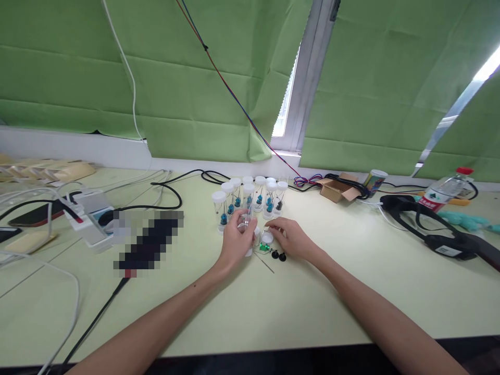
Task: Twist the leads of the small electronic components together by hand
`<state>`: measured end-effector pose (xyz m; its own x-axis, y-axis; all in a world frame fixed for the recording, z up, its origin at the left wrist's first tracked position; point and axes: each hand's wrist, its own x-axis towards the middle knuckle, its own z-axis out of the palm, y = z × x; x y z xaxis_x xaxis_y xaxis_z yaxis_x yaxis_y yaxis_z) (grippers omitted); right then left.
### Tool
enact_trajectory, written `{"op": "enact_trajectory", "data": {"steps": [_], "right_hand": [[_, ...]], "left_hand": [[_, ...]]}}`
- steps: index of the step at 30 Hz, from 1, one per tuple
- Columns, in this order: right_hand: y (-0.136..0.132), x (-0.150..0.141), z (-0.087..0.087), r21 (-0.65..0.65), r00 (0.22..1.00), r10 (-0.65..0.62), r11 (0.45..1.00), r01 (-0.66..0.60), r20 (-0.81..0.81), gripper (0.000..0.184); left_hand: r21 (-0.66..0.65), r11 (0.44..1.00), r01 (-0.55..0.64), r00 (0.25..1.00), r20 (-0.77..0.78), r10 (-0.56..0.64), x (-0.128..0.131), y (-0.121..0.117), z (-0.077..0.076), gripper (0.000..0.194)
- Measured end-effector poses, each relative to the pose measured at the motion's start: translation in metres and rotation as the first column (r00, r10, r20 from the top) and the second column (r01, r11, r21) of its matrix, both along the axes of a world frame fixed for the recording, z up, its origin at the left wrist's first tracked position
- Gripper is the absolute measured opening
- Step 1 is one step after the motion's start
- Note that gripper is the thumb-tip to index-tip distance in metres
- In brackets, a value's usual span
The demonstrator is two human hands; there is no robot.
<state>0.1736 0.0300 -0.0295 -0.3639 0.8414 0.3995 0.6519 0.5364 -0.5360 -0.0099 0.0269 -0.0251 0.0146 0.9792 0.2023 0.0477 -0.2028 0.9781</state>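
My left hand [237, 239] is closed around a clear plastic tube [247, 219], with thin wires or legs visible inside its top. My right hand [291, 237] lies just right of it with curled fingers, beside a small white cap [267, 238]; whether the fingertips grip something is too small to make out. Between the hands sits a small green part [264, 247]. Two black round pieces [278, 255] lie near my right hand. A thin metal rod [264, 262] rests on the table in front. Behind my hands stand several white-capped clear tubes [219, 208] holding blue parts.
A pixelated dark object [152, 242] with a black cable lies at left, near a white power strip [91, 219] and a phone [37, 213]. An open cardboard box [338, 190], a can [375, 182], a black headset [433, 234] and a red-capped bottle [445, 190] are at right.
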Motion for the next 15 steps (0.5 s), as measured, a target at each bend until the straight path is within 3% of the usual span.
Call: {"op": "enact_trajectory", "data": {"steps": [5,11,15], "right_hand": [[0.006,0.003,-0.009,0.007,0.999,-0.039,0.999,0.040,-0.023,0.026],[0.011,0.003,-0.015,-0.004,0.999,0.048,0.999,-0.048,0.011,0.035],[0.011,0.002,-0.013,-0.015,0.999,0.035,0.999,-0.034,0.017,0.030]], "left_hand": [[0.007,1.000,-0.008,1.000,-0.009,0.008,0.001,-0.001,0.000,0.040],[-0.011,1.000,0.011,1.000,-0.012,-0.011,0.005,-0.002,-0.001,0.043],[-0.011,1.000,0.021,1.000,-0.013,-0.021,0.006,-0.002,-0.003,0.044]]}}
